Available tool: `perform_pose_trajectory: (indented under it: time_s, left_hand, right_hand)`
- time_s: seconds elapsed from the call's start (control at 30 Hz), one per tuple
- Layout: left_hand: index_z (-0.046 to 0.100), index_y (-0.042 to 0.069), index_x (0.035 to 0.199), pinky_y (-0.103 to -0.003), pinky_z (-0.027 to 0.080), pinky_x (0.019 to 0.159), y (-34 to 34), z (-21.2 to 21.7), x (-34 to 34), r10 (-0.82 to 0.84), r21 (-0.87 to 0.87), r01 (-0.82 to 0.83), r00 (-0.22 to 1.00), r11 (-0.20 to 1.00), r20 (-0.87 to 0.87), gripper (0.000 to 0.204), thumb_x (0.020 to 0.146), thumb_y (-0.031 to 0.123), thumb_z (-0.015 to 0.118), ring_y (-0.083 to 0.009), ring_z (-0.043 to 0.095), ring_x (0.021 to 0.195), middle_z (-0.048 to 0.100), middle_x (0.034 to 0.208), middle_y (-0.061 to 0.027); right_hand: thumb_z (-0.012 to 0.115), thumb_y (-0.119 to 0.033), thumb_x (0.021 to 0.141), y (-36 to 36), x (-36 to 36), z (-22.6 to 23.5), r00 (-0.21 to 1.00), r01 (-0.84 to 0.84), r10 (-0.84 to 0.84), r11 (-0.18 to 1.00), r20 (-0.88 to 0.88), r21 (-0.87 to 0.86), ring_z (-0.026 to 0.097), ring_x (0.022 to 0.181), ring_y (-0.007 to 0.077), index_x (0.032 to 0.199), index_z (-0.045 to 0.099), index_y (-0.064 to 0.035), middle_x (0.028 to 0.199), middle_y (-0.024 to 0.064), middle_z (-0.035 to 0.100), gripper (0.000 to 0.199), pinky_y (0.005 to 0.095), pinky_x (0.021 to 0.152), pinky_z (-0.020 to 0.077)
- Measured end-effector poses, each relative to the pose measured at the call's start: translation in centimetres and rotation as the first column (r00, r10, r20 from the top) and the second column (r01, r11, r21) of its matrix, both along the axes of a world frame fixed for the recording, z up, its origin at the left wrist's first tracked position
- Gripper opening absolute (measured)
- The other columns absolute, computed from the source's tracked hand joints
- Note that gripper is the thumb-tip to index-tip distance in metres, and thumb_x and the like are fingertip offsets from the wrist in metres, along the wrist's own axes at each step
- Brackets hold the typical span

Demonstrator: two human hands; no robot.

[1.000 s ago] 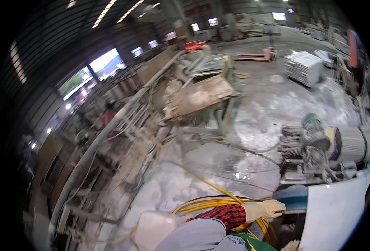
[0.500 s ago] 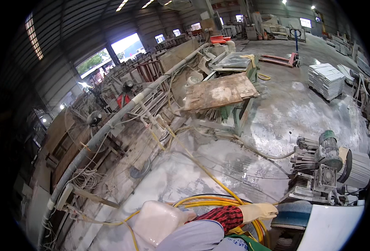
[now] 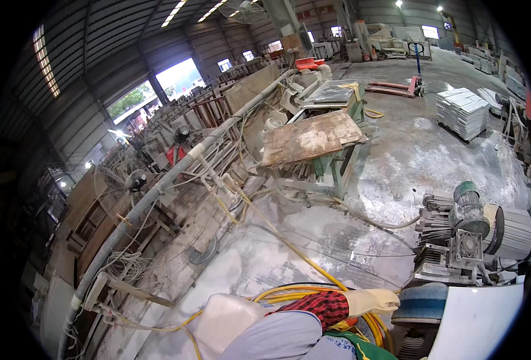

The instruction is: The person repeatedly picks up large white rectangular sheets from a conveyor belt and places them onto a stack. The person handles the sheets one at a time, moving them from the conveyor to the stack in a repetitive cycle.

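My left hand [image 3: 373, 302], in a cream rubber glove below a red and black checked sleeve [image 3: 322, 308], reaches rightward at the lower edge of the head view. Its fingers are pressed together and bent; whatever they hold is hidden. Just right of the fingertips is a blue and grey round-edged wheel or pad [image 3: 420, 304] of a machine. A white panel [image 3: 475, 321] stands against that wheel's right side. Below the wrist, yellow hose [image 3: 373, 327] lies in coils. My right hand does not show.
A pale rounded block or seat [image 3: 226, 321] is beside my grey-clad knee [image 3: 277, 339]. A dusty motor [image 3: 469, 210] stands at right. Yellow hose and cables cross the wet floor. Farther off are a board-topped bench [image 3: 313, 138], a long pipe [image 3: 157, 192], fans, stacked slabs [image 3: 462, 114] and a pallet truck [image 3: 397, 89].
The view has shifted slightly, so the background sits a little lower and farther left. My gloved left hand stays almost in the same place beside the blue wheel.
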State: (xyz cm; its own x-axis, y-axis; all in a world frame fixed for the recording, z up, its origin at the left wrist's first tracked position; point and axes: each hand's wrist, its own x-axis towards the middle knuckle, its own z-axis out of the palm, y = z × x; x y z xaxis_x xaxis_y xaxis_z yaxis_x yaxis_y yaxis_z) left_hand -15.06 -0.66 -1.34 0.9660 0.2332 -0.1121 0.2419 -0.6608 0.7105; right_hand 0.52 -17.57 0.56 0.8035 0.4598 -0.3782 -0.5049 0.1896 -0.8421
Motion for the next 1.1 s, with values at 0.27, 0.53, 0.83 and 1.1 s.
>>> perform_pose_trajectory:
  time_s: [0.27,0.53,0.83,1.1]
  left_hand:
    - [0.076,0.005,0.128,-0.050,0.057,0.097,0.7,4.0,1.6,-0.131,-0.055,0.129,0.991,0.990,-0.032,0.038,0.109,0.034,0.060,-0.0416,0.073,0.109,0.079,0.115,-0.0202]
    - [0.072,0.006,0.134,-0.049,0.057,0.105,3.0,8.8,9.6,-0.292,-0.096,0.309,0.944,0.946,0.155,0.037,0.110,0.030,0.058,-0.0420,0.072,0.117,0.076,0.127,-0.0229]
    - [0.062,0.004,0.153,-0.051,0.042,0.125,-4.6,6.2,17.8,-0.751,0.078,0.799,0.521,0.596,0.406,0.051,0.104,0.014,0.071,-0.0459,0.057,0.144,0.063,0.153,-0.0259]
    - [0.056,0.006,0.158,-0.057,0.041,0.123,-9.7,4.5,29.2,-0.914,0.502,0.775,0.241,0.384,0.327,0.068,0.102,0.042,0.071,-0.0456,0.052,0.147,0.058,0.158,-0.0270]
  right_hand:
    - [0.054,-0.039,0.116,-3.2,1.7,-2.8,0.895,0.399,-0.363,0.912,-0.260,0.100,0.061,0.140,0.0367,0.151,0.058,-0.0016,0.150,0.0215,0.065,0.051,0.0522,0.119,0.0530]
    - [0.051,-0.044,0.118,-14.4,0.6,-7.4,0.442,0.897,-0.713,0.364,-0.543,0.252,0.060,0.143,0.0343,0.155,0.056,-0.0041,0.154,0.0193,0.063,0.054,0.0520,0.120,0.0528]
    - [0.065,-0.023,0.114,-9.7,-14.4,-0.6,0.199,0.979,-0.790,0.182,-0.580,0.088,0.069,0.128,0.0331,0.153,0.054,-0.0030,0.149,0.0168,0.065,0.045,0.0463,0.113,0.0618]
    - [0.069,-0.033,0.111,-5.2,-21.0,-0.5,0.215,0.959,-0.802,0.281,-0.558,-0.033,0.067,0.131,0.0318,0.146,0.056,-0.0003,0.146,0.0162,0.065,0.050,0.0483,0.115,0.0608]
